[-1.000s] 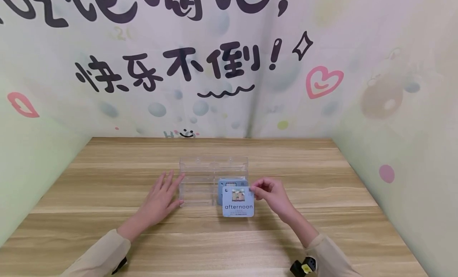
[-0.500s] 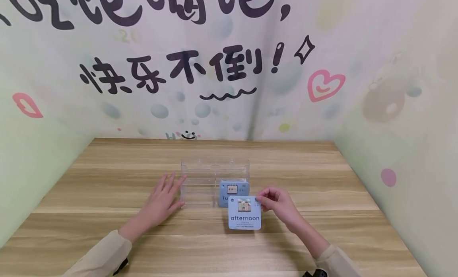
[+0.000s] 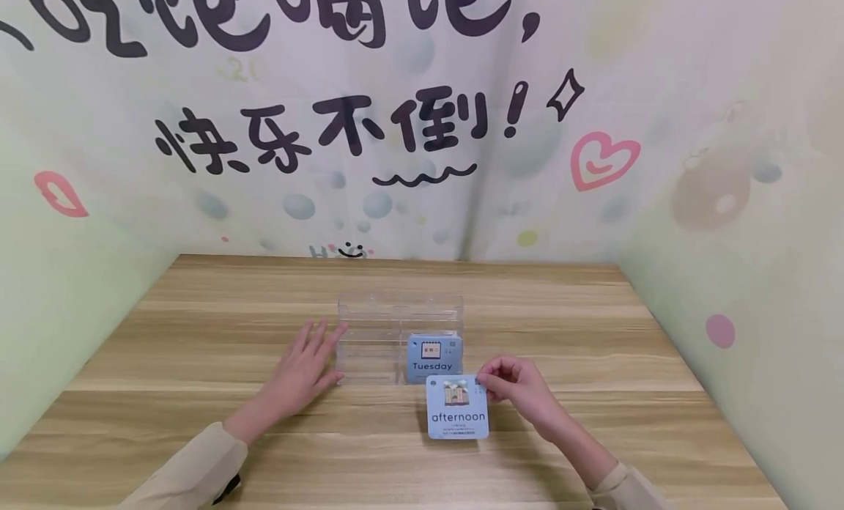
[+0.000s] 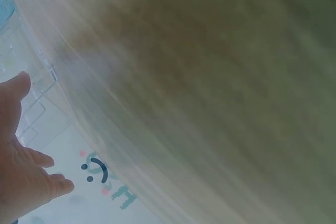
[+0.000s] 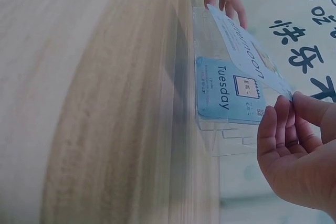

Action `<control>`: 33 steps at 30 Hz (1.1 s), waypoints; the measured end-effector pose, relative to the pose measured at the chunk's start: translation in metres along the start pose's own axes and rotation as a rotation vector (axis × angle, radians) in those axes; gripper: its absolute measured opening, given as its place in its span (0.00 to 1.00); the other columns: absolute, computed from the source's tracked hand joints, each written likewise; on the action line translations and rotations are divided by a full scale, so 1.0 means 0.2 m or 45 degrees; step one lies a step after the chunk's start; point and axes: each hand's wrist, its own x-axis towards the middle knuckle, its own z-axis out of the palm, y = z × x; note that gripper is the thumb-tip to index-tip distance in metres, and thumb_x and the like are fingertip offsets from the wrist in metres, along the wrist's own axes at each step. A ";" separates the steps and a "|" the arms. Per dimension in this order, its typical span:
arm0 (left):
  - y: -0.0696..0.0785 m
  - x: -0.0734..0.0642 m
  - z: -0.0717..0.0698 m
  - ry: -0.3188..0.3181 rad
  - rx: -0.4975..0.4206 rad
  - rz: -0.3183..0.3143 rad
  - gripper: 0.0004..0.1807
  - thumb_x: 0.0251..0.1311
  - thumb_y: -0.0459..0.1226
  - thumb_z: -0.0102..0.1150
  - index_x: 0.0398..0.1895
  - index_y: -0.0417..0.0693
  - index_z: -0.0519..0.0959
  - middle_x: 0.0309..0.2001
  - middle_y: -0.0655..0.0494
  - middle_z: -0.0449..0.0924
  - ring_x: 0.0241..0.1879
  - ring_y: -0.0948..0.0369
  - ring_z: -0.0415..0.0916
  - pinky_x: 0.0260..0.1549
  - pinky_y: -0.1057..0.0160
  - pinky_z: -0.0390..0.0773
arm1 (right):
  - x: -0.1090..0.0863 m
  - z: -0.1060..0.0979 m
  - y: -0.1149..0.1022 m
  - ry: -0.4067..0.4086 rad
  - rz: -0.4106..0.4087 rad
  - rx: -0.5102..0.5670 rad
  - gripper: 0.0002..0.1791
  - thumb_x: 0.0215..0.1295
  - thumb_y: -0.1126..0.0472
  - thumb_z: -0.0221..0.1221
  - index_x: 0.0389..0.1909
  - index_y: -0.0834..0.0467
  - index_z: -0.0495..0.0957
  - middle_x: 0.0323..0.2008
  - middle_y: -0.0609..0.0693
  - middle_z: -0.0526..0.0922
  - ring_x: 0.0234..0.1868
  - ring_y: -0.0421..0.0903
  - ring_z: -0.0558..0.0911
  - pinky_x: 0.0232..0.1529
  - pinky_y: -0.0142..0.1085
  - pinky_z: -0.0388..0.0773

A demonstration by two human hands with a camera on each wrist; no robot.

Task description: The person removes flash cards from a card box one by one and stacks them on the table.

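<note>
My right hand [image 3: 524, 396] pinches the top right corner of a light blue "afternoon" flash card [image 3: 458, 428] between thumb and fingers. That card is held in front of a clear plastic tiered holder [image 3: 369, 356]. In the holder's lower right compartment stands a blue "Tuesday" flash card [image 3: 432, 355], also facing the right wrist view, where the raised card [image 5: 249, 51] partly overlaps it. At the holder's left side my left hand [image 3: 300, 374] lies with fingers spread, fingertips and thumb at its edge. In the left wrist view this hand [image 4: 23, 166] shows only partly.
The wood-grain table [image 3: 264, 459] stretches around the holder on every side. Behind it hangs a white cloth backdrop [image 3: 422, 217] with dark lettering, and pale green side walls [image 3: 53, 312] flank the table.
The "afternoon" card has moved away from the holder, toward me and slightly right, with my right hand. The word "Tuesday" behind it is now uncovered. My left hand stays at the holder.
</note>
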 end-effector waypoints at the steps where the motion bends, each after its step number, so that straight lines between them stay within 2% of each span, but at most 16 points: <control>1: 0.00 0.00 0.00 0.004 -0.001 0.002 0.42 0.54 0.44 0.60 0.69 0.45 0.50 0.64 0.29 0.52 0.63 0.34 0.46 0.58 0.36 0.53 | 0.00 0.00 0.00 -0.003 0.001 -0.002 0.09 0.60 0.66 0.57 0.34 0.71 0.74 0.27 0.51 0.77 0.27 0.41 0.75 0.30 0.31 0.77; 12: 0.00 0.00 0.00 -0.028 -0.010 -0.011 0.42 0.56 0.45 0.58 0.69 0.47 0.48 0.65 0.30 0.50 0.64 0.35 0.45 0.60 0.38 0.51 | -0.02 0.01 0.01 -0.027 0.038 0.024 0.10 0.59 0.66 0.57 0.35 0.72 0.73 0.27 0.50 0.77 0.27 0.40 0.75 0.31 0.31 0.77; 20: 0.00 0.00 0.01 -0.039 -0.021 -0.026 0.42 0.57 0.45 0.58 0.70 0.47 0.48 0.66 0.31 0.49 0.65 0.36 0.42 0.60 0.38 0.50 | -0.03 0.01 0.03 -0.105 0.040 0.076 0.12 0.59 0.65 0.57 0.36 0.73 0.72 0.27 0.50 0.77 0.26 0.40 0.75 0.30 0.29 0.76; 33: 0.00 -0.01 0.01 -0.013 -0.029 -0.019 0.42 0.56 0.45 0.58 0.70 0.47 0.48 0.64 0.29 0.52 0.64 0.35 0.45 0.58 0.37 0.52 | -0.04 0.01 0.06 -0.161 0.076 0.123 0.11 0.60 0.65 0.56 0.36 0.71 0.71 0.27 0.50 0.77 0.25 0.39 0.75 0.29 0.29 0.76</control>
